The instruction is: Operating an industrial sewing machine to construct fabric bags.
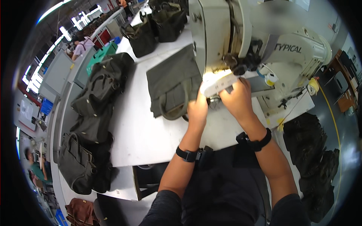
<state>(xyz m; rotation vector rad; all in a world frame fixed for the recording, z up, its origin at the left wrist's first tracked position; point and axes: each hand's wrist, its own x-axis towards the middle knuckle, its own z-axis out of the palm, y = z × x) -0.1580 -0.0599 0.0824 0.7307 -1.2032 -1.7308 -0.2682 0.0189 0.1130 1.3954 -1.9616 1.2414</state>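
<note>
Both my hands are at the sewing machine's head (215,34), under its bright lamp. My left hand (198,109) is beside the dark olive handbag (169,79), which lies on the white table with its handles toward me. The ends of its fingers are hidden behind a white, rounded piece (218,86) in the glare. My right hand (238,98) is at the right of that piece, fingers bent inward and partly covered. A small dark bit shows by its thumb; what it holds I cannot make out. A round metal part (214,101) sits between the hands.
A row of dark bags (94,90) lines the table's left side, and more bags (145,35) stand at the far end. Dark pieces (313,150) are heaped at the right. A brown bag (81,211) is at the lower left. The machine arm (294,52) extends right.
</note>
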